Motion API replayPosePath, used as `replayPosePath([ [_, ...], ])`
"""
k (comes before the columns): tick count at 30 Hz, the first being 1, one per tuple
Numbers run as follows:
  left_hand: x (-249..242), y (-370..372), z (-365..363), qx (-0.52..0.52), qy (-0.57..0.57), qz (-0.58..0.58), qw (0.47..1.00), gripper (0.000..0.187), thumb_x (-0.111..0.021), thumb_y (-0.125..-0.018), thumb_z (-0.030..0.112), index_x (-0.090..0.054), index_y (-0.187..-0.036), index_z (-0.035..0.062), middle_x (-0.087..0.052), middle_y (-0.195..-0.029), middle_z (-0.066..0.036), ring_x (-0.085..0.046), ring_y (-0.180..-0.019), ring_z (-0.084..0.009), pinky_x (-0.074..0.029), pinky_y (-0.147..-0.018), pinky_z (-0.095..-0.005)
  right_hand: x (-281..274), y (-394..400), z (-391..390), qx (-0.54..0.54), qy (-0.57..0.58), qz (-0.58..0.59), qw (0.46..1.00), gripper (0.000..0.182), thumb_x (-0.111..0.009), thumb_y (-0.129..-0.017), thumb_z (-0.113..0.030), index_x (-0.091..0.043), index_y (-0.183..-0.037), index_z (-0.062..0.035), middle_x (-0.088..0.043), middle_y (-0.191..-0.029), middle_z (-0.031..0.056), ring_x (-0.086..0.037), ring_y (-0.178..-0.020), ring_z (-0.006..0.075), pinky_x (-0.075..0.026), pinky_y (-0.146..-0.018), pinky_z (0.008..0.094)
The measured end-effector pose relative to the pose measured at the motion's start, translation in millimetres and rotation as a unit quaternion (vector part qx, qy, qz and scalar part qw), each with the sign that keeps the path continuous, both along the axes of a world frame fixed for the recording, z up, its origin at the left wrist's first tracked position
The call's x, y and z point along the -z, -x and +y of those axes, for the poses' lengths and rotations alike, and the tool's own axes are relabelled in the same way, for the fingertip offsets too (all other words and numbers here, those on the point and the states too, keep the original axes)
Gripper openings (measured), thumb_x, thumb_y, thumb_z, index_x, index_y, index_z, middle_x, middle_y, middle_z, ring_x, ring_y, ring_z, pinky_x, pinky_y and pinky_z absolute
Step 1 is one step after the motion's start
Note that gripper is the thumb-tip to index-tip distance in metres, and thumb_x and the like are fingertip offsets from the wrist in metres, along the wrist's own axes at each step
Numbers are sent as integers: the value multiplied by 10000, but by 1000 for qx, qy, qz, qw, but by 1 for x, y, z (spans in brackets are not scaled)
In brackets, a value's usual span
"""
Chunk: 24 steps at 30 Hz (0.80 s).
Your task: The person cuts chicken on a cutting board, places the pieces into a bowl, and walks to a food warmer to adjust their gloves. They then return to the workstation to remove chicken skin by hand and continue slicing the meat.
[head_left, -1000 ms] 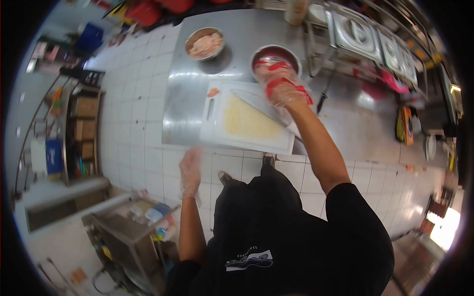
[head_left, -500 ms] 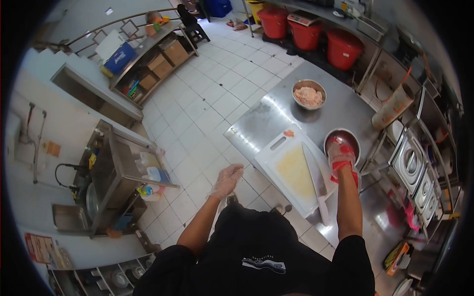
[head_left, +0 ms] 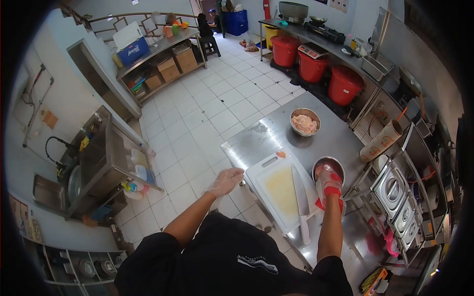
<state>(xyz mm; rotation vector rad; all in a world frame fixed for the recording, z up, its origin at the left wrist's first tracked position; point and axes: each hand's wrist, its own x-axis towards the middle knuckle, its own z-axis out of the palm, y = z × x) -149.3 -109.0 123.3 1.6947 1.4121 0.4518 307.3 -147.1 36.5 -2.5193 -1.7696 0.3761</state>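
Observation:
My left hand (head_left: 227, 181), in a clear plastic glove, hovers just off the left edge of the white cutting board (head_left: 274, 217). Its fingers are loosely bent and hold nothing. My right hand (head_left: 328, 181) reaches into a metal bowl (head_left: 341, 166) right of the board. Red-and-white printed plastic covers that hand and wrist; its fingers are hidden. Pinkish contents show partly inside the bowl. On the board lies a large knife (head_left: 299, 191), its white handle (head_left: 304, 231) overhanging the near edge. A small piece of meat (head_left: 281, 154) sits at the board's far end.
Farther back on the steel table (head_left: 256, 134) stands a bowl of pale pink raw meat (head_left: 305, 123). Lidded steel pans (head_left: 393, 188) and a rack flank the right side. Red bins (head_left: 345, 85) line the back. A sink unit (head_left: 94, 163) is left; a person (head_left: 214, 20) is far off.
The view has tilted up and shifted, showing more of the back of the room. My right hand stays in the bowl, and my left hand remains beside the board.

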Motion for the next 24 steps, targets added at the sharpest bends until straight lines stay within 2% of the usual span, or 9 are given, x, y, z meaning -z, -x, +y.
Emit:
replayPosePath([
  [2, 11, -3, 5, 12, 15, -19, 1000, 388, -601, -998, 340, -688, -1261, 68, -704, -1226, -166, -639, -1178, -301, -485, -1033, -404, 1, 4, -10, 2, -16, 4, 1000, 245, -636, -853, -71, -688, -1078, 11, -714, -973, 198, -708, -896, 314, -546, -797, 450],
  [7, 33, -22, 6, 25, 23, -84, 996, 387, -630, -988, 299, -688, -1260, 30, -722, -1197, -175, -668, -1142, -277, -512, -1004, -381, 3, 25, -57, 15, -87, 21, 996, 253, -637, -866, -68, -687, -1099, 17, -712, -979, 196, -708, -894, 304, -547, -795, 443],
  [10, 39, -31, 9, 64, 26, -114, 991, 382, -621, -1001, 295, -674, -1272, 31, -706, -1225, -155, -650, -1162, -259, -500, -1020, -372, -11, 45, -89, 27, -192, 58, 979, 257, -637, -873, -66, -686, -1111, 21, -711, -984, 195, -709, -893, 299, -548, -794, 438],
  [12, 25, -39, 5, 88, 47, -109, 989, 380, -611, -1016, 284, -652, -1297, 32, -682, -1271, -121, -619, -1206, -239, -478, -1053, -375, -40, 63, -107, 61, -251, 155, 954, 261, -638, -878, -64, -685, -1119, 23, -710, -986, 194, -709, -892, 295, -549, -793, 436],
  [14, 1, -48, -2, 117, 57, -128, 983, 390, -611, -1015, 276, -632, -1324, 39, -666, -1294, -113, -613, -1217, -240, -471, -1065, -380, -93, 81, -122, 123, -229, 351, 899, 238, -618, -898, -14, -671, -1118, 58, -699, -967, 144, -703, -840, 220, -566, -754, 354],
  [17, -26, -74, -16, 174, 84, -195, 962, 407, -624, -1007, 269, -614, -1339, 34, -650, -1311, -118, -608, -1227, -248, -469, -1071, -387, -139, 128, -126, 140, -308, 478, 811, 217, -590, -889, 56, -651, -1097, 52, -639, -892, 68, -637, -758, 128, -527, -680, 266],
  [18, -33, -85, -23, 196, 94, -225, 950, 412, -631, -1003, 267, -610, -1339, 29, -646, -1314, -122, -607, -1230, -252, -469, -1071, -388, -141, 136, -123, 128, -279, 500, 809, 166, -626, -893, 29, -635, -1058, 26, -649, -912, 73, -638, -785, 140, -522, -683, 274],
  [21, -57, -112, -40, 285, 77, -286, 912, 417, -670, -982, 240, -608, -1313, -7, -666, -1245, -133, -632, -1159, -218, -506, -1002, -372, -144, 167, -98, 78, -265, 587, 761, 109, -653, -879, 26, -643, -987, 19, -660, -889, 52, -624, -779, 111, -504, -712, 254],
  [24, -56, -119, -39, 216, 48, -273, 936, 374, -719, -950, 197, -632, -1227, -39, -699, -1115, -126, -659, -1022, -161, -541, -885, -329, -147, 178, -75, 80, -290, 544, 783, 110, -664, -885, 19, -632, -990, 7, -655, -889, 39, -629, -819, 105, -504, -763, 253],
])
